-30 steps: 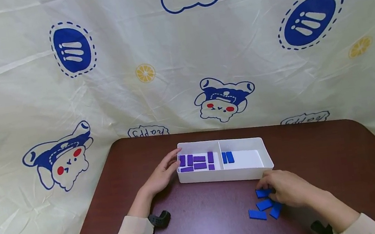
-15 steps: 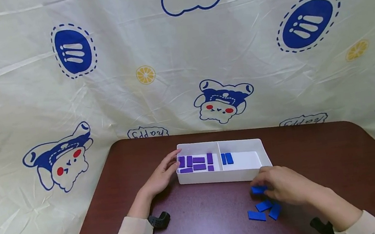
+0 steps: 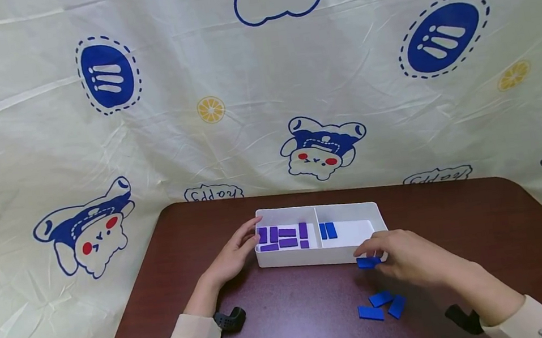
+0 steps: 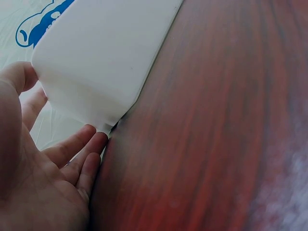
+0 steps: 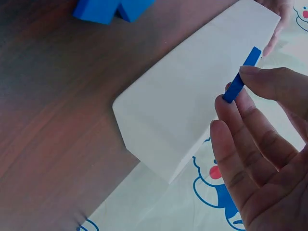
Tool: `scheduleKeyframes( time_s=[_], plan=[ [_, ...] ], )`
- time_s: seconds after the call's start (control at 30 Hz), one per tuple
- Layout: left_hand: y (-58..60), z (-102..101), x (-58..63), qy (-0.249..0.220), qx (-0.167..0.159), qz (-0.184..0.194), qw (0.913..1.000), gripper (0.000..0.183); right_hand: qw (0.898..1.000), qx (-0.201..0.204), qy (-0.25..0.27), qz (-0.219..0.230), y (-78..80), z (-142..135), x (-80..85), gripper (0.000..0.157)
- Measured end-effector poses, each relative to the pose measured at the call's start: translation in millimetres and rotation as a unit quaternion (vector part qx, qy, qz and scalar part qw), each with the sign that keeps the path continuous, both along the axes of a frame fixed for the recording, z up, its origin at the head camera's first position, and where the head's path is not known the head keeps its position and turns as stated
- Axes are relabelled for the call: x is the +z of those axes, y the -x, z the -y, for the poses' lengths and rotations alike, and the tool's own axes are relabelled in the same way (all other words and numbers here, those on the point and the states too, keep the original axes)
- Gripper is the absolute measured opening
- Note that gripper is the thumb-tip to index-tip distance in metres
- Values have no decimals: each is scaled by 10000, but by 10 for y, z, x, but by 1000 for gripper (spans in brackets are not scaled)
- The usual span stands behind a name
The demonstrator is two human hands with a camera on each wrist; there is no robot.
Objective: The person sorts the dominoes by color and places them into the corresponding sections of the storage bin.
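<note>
A white two-compartment box (image 3: 288, 257) sits on the table. Several purple blocks (image 3: 288, 242) lie flat in its left compartment, and two blue blocks (image 3: 331, 230) stand side by side in the right one. My left hand (image 3: 230, 257) rests at the box's left end; the left wrist view shows its fingertips (image 4: 98, 137) touching the outer wall. My right hand (image 3: 411, 256) pinches a flat blue block (image 5: 242, 76) between thumb and fingers, just in front of the box's right front corner. Behind it on the table lie three more blue blocks (image 3: 370, 313).
The brown table (image 3: 297, 325) has rounded far corners. A pale patterned cloth (image 3: 227, 146) hangs behind it. Dark straps (image 3: 231, 319) sit at both wrists.
My right hand has lifted one blue block off the group and carried it up and left toward the box. My left hand has stayed at the box's end.
</note>
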State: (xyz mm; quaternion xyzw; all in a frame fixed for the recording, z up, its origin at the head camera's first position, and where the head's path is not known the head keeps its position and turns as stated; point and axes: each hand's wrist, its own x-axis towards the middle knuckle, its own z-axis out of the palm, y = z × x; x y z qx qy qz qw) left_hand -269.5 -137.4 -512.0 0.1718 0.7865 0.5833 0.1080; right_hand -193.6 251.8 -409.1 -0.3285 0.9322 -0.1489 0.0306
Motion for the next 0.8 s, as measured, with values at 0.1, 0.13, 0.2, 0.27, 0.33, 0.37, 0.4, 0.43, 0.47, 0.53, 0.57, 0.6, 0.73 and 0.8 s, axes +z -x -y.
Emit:
scheduleKeyframes(
  time_s=[0.1,0.13,0.2,0.27,0.33,0.37,0.4,0.43,0.47,0.53,0.57,0.6,0.73,0.8],
  plan=[
    [-3,1,-6,11,-7,17,10000,50,10000,-13,14,-67,17,4,24,36],
    [-3,1,-5,13,-9,18,10000,50,10000,-14,29,-89,24,7,32,34],
    [-4,2,0,15,4,40,10000,50,9998,-8,35,-186,34,8,48,33],
    [-5,3,4,22,9,57,10000,50,9996,22,45,-290,42,9,62,35],
    [-2,4,0,31,23,65,10000,50,9993,33,8,-375,50,13,76,35],
    [0,4,-3,32,27,70,10000,50,9991,40,-29,-425,54,14,84,34],
    [0,5,-5,38,30,73,10000,50,9989,45,-62,-454,59,17,90,33],
    [2,5,-8,33,26,67,10000,50,9988,42,-93,-469,66,20,96,30],
    [2,5,-11,29,28,69,10000,50,9988,36,-123,-474,74,23,102,28],
    [3,5,-15,7,21,69,10000,50,9987,14,-157,-477,89,32,114,24],
    [4,4,-17,3,15,68,10000,50,9988,-10,-161,-459,96,35,119,23],
    [2,5,-18,3,12,66,10000,50,9989,-33,-158,-443,103,40,124,22],
    [0,8,-17,-1,9,68,10000,50,9995,-124,-66,-297,136,56,143,21],
    [-2,6,-13,4,12,63,10000,50,9996,-194,-23,-211,156,63,150,21]
  ],
)
